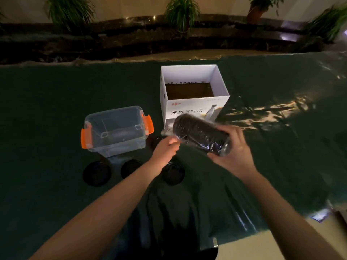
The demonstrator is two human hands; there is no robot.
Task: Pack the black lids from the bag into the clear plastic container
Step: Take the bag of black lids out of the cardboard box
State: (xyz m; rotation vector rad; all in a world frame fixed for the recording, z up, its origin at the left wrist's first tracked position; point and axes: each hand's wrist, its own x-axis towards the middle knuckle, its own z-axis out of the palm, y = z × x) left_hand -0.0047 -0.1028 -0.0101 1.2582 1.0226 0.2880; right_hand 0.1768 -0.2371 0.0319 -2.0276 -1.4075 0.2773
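A clear plastic bag holding a stacked roll of black lids (pixel 201 135) is held tilted above the table. My right hand (pixel 233 151) grips its lower right end. My left hand (pixel 166 149) pinches the plastic at the bag's left end. The clear plastic container (pixel 115 130) with orange latches stands open to the left; whether anything lies inside is unclear. Three loose black lids lie on the green cloth: one (pixel 97 173) in front of the container, one (pixel 130 167) beside my left forearm, one (pixel 173 173) under my hands. A fourth dark lid (pixel 156 142) is half hidden behind my left hand.
An open white cardboard box (pixel 193 94) with printed characters stands behind the bag. The table is covered with a dark green cloth (pixel 47 109). Potted plants and a dark ledge (pixel 169 40) run along the far side. The table's near right corner (pixel 216 243) shows below.
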